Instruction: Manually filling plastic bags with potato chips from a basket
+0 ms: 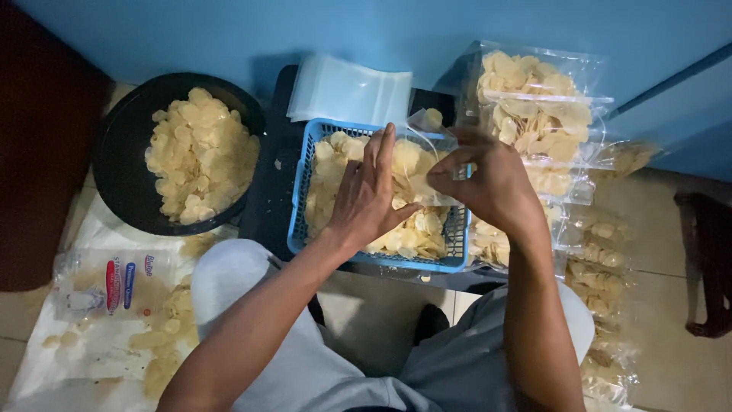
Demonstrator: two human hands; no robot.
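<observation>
- I see the blue basket point(305, 200) of pale chips point(412, 229) at centre, on a dark stand.
- My left hand point(368, 197) lies flat over the basket, fingers together, gripping nothing I can make out.
- My right hand point(488, 179) pinches a clear plastic bag point(427, 136) above the basket's right rim.
- Left of the basket sits a black bowl point(126, 172) of chips; right of it, filled bags point(543, 107) are stacked.
</observation>
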